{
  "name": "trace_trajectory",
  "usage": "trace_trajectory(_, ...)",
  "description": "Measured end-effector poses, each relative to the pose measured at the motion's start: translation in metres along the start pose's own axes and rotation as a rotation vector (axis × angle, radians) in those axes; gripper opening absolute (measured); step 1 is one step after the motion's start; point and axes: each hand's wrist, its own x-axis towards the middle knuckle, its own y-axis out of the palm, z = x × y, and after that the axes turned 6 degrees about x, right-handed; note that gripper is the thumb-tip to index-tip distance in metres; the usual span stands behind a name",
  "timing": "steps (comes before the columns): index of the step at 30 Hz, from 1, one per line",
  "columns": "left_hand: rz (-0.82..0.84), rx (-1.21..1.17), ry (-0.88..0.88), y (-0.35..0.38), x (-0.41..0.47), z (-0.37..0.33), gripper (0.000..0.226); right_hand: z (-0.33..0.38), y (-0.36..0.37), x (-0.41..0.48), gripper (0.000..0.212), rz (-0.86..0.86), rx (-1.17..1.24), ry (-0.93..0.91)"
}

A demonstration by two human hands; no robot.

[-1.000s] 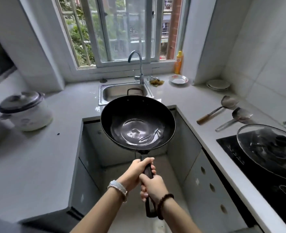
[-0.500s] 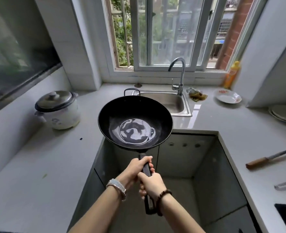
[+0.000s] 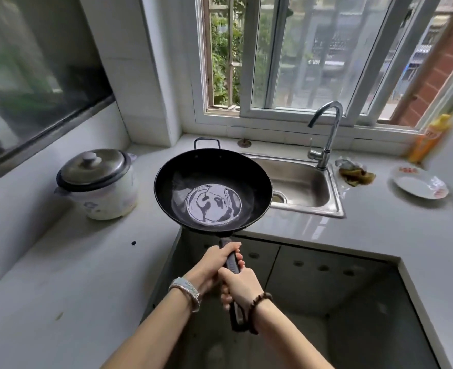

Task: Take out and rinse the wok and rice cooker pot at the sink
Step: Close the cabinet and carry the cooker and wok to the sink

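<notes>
1. Just ahead of the fingers [image 3: 232, 247], the wok [image 3: 213, 182] hangs level in the air. Both hands are wrapped round its long handle [image 3: 233, 265], the left hand [image 3: 212, 266] nearer the bowl and the right hand [image 3: 240, 284] stacked just behind it, every finger curled tight on the grip.
2. A shallow pool of water [image 3: 213, 205] sits in the bottom of the bowl, its surface rippled. Over the last second its shape has shifted while the wok has stayed flat, so nothing has spilled that I can see.
3. The main change is position: a second ago the sink lay straight beyond the fingers and farther off. Now the sink [image 3: 336, 193] is ahead and to the right of the fingers, the wok's right rim overlaps its left edge in view, and the faucet [image 3: 326, 134] stands beyond that.
4. The rice cooker [image 3: 100, 185], lid on, rests on the bench [image 3: 73, 262] well to the left of the fingers — untouched, its inner pot hidden.
5. My judgement is that the wok is out and nearly delivered. What remains looks like a short swing to the right over the basin, then tipping out and rinsing — the cooker's pot comes after.
</notes>
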Motion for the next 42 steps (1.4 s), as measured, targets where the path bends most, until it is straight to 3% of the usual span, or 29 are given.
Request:
trace_trajectory(15, -0.091, -0.02, -0.031, -0.048, 0.149, -0.124, 0.026, 0.101, 0.066, 0.167, 0.005, 0.01, -0.118, 0.045)
trace_trajectory(27, -0.18, -0.09, -0.073, -0.06, 0.219, -0.154, 0.026, 0.131, 0.069, 0.246, 0.002, 0.072, -0.218, 0.089)
trace_trajectory(33, -0.196, -0.044, -0.045, -0.063, 0.241, -0.162, 0.028, 0.138, 0.066, 0.276, 0.015, 0.115, -0.25, 0.112)
trace_trajectory(42, -0.195, -0.064, -0.033, -0.07, 0.257, -0.17, 0.027, 0.145, 0.069, 0.295, 0.009, 0.16, -0.241, 0.108)
